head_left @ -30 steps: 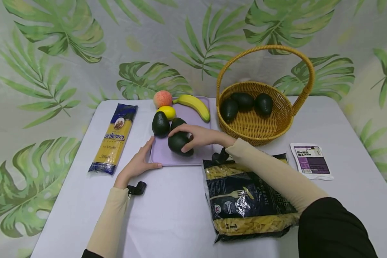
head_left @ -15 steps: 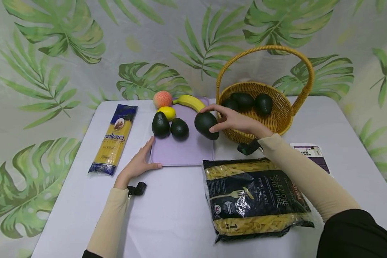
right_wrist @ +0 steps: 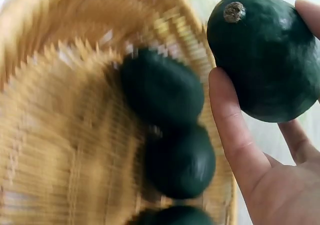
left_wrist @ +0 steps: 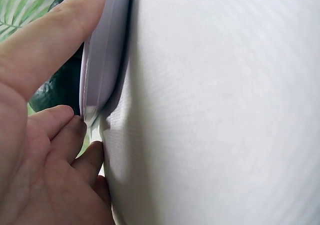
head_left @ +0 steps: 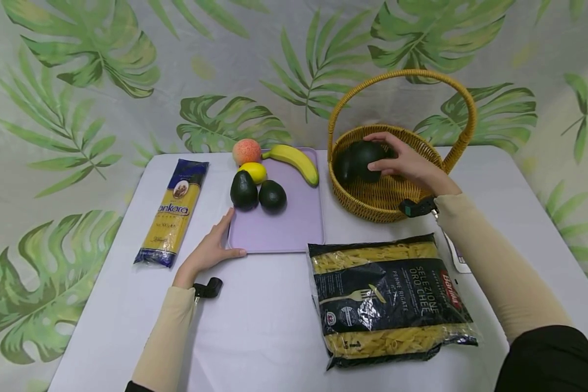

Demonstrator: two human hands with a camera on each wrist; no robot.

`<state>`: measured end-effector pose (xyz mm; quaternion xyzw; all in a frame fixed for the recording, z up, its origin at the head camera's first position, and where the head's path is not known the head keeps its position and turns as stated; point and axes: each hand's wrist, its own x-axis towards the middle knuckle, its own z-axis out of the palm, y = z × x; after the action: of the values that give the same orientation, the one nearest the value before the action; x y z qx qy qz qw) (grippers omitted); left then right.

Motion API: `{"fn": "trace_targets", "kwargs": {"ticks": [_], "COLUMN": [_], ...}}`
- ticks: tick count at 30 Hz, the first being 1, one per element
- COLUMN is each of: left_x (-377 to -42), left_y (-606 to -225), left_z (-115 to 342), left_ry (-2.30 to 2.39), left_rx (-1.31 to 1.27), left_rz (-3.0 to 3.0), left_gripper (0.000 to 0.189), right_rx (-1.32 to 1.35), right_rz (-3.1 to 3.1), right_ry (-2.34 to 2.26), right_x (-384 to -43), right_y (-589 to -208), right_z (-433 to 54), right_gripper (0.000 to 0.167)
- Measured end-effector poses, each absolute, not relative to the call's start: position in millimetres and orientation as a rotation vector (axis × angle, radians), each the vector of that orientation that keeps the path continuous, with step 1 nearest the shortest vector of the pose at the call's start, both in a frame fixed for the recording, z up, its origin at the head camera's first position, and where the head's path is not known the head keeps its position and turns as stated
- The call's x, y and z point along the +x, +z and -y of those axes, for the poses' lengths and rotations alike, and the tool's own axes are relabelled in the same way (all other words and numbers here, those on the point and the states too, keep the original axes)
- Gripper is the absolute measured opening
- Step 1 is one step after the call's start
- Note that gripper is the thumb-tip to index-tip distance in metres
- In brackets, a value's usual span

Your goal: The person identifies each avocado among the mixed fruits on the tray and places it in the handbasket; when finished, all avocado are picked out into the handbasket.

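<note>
My right hand (head_left: 402, 158) grips a dark green avocado (head_left: 365, 158) over the inside of the wicker basket (head_left: 421, 188). The right wrist view shows the held avocado (right_wrist: 267, 55) above other avocados (right_wrist: 162, 92) lying in the basket (right_wrist: 60, 135). My left hand (head_left: 210, 247) rests at the front left corner of the lilac tray (head_left: 284, 228), thumb along its front edge; the left wrist view shows the thumb (left_wrist: 50, 50) on the tray rim (left_wrist: 102, 60). Two avocados (head_left: 244, 189) (head_left: 272, 194), a lemon (head_left: 255, 170), a peach (head_left: 247, 149) and a banana (head_left: 294, 159) lie on the tray.
A spaghetti packet (head_left: 173, 209) lies left of the tray. A large penne bag (head_left: 387, 299) lies at the front right. A small purple-and-white packet (head_left: 454, 256) is mostly hidden behind my right forearm. The basket's tall handle (head_left: 402, 76) arches above my right hand.
My right hand lifted one avocado off the tray and carried it right and back, over the basket. The left hand stayed at the tray's corner.
</note>
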<state>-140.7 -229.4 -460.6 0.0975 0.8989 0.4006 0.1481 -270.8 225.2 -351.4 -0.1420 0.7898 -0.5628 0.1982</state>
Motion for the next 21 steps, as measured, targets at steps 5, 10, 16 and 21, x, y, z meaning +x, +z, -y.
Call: {"fn": "trace_targets", "kwargs": {"ticks": [5, 10, 16, 21], "left_x": [-140, -140, -140, -141], "left_y": [-460, -460, -461, -461], "left_z": [229, 228, 229, 230], "left_ry": [1.140, 1.131, 1.132, 1.138], "left_rx": [0.259, 0.257, 0.266, 0.279], "left_rz": [-2.584, -2.588, -2.590, -2.591], "left_gripper": [0.108, 0.108, 0.108, 0.108], "right_rx": [-0.312, -0.294, -0.286, -0.290], "right_rz": [-2.259, -2.290, -2.260, -2.237], "right_ry": [-1.569, -1.520, -1.412, -1.310], "right_x": [-277, -281, -284, -288], "right_y": [-356, -362, -368, -372], "right_z": [-243, -253, -253, -247], "right_gripper": [0.065, 0.067, 0.067, 0.066]}}
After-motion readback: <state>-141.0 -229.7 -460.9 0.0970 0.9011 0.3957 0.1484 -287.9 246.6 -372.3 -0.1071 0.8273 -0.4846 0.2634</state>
